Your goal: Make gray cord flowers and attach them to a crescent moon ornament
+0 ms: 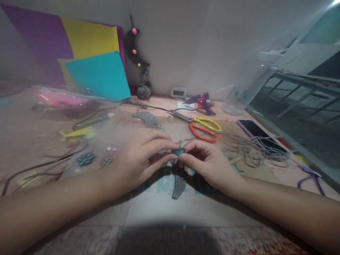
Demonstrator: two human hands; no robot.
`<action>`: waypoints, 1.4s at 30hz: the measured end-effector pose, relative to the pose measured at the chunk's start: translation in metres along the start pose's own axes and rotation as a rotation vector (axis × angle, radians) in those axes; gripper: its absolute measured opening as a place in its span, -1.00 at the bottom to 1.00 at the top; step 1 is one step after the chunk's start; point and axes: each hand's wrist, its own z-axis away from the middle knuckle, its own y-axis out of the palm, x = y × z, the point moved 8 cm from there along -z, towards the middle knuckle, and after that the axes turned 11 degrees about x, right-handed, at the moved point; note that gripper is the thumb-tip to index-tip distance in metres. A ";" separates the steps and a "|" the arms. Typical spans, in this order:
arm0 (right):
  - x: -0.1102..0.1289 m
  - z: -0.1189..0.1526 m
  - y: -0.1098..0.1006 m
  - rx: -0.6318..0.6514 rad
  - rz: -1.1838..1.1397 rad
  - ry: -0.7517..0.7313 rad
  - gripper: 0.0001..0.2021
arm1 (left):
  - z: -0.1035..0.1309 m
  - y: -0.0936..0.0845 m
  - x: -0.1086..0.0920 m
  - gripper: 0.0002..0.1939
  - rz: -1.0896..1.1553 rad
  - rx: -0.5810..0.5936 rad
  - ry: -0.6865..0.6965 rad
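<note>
Near the middle of the head view, my left hand (pixel 152 152) and my right hand (pixel 205 161) meet with pinched fingertips. Between them is a small teal piece (pixel 179 151) with grey yarn at its edges; how it is joined is too small to tell. A grey yarn-wrapped crescent (pixel 179 182) extends below the fingers, its upper end hidden by them. Just beyond my hands lie another grey wrapped piece (pixel 148 119) and scissors (pixel 195 122) with yellow and red handles. Loose grey yarn (pixel 249 150) spreads to the right of my right hand.
A purple glue gun (pixel 202 102) with a red light stands by a small white digital display (pixel 179 92). A phone (pixel 259 134) lies partly under the yarn. Flower-like teal pieces (pixel 85 159) rest at left. A transparent jug (pixel 245 85) stands at back right.
</note>
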 end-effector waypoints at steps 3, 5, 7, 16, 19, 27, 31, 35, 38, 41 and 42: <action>0.002 0.000 0.000 0.003 0.030 -0.029 -0.80 | 0.000 0.002 0.000 -0.83 -0.049 0.022 0.024; 0.002 0.000 0.000 0.002 0.048 -0.041 -0.81 | 0.000 0.003 -0.001 -0.82 -0.057 0.034 0.041; 0.001 0.000 0.000 -0.002 0.063 -0.036 -0.81 | 0.002 0.002 0.002 -0.81 -0.033 0.011 0.012; 0.000 0.000 0.002 0.048 0.018 -0.018 -0.81 | 0.003 0.017 0.018 -0.53 0.475 0.174 -0.256; -0.001 0.001 0.002 0.063 0.015 -0.018 -0.80 | 0.002 0.019 0.019 -0.61 0.573 0.191 -0.307; -0.002 0.000 0.003 0.061 0.041 -0.016 -0.80 | 0.005 0.018 0.035 -0.79 0.592 0.035 -0.450; -0.005 -0.001 0.002 0.049 0.031 0.026 -0.77 | 0.008 0.015 0.045 -0.89 0.521 -0.020 -0.531; -0.004 0.000 0.002 0.048 0.033 0.026 -0.77 | 0.010 0.013 0.043 -0.91 0.496 -0.024 -0.532; -0.004 0.001 0.003 0.049 0.037 0.025 -0.78 | 0.011 0.014 0.040 -0.89 0.535 -0.022 -0.522; -0.005 0.001 0.003 0.054 0.035 0.027 -0.79 | 0.012 0.015 0.039 -0.87 0.601 -0.022 -0.515; -0.005 0.001 0.003 0.055 0.031 0.028 -0.79 | 0.011 0.015 0.039 -0.87 0.622 -0.024 -0.516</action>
